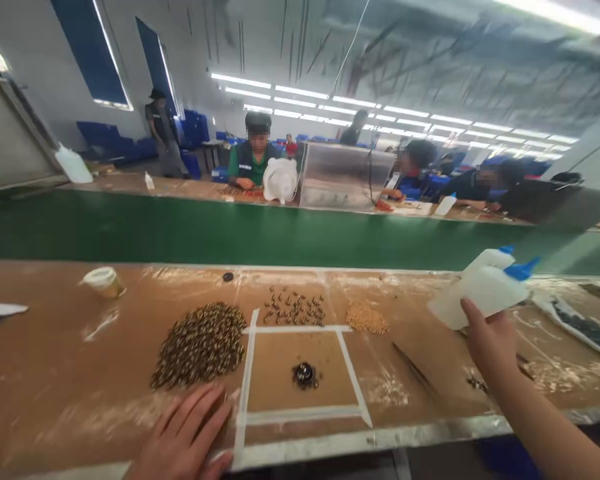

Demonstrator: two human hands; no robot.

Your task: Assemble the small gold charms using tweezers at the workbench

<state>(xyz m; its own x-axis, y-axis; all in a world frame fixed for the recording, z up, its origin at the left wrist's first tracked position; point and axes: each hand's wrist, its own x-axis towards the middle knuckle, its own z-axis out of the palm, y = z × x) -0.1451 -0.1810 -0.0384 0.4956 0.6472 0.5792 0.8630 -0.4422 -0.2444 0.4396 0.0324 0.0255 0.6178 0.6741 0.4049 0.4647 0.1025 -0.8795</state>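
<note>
My left hand (pixel 187 433) lies on the brown bench with its fingers stretched out, just below a heap of small dark and gold pieces (pixel 203 343). My right hand (pixel 493 337) is closed around a translucent white squeeze bottle (pixel 490 290) with a blue nozzle, which tilts up to the right. Behind it shows a second squeeze bottle (pixel 486 259) with a blue tip. Inside a square of white tape (pixel 300 417) sits a small round shiny dark piece (pixel 305 373), ringed by dark bits. Several loose dark and gold pieces (pixel 295 308) are spread above the square.
Tan grains (pixel 366 316) lie right of the square, near dark tweezers (pixel 414 368). A white cup (pixel 104 282) and black cap (pixel 228 277) stand farther left. Beyond the bench runs a green belt (pixel 180 227), with co-workers (pixel 253 160) on its far side.
</note>
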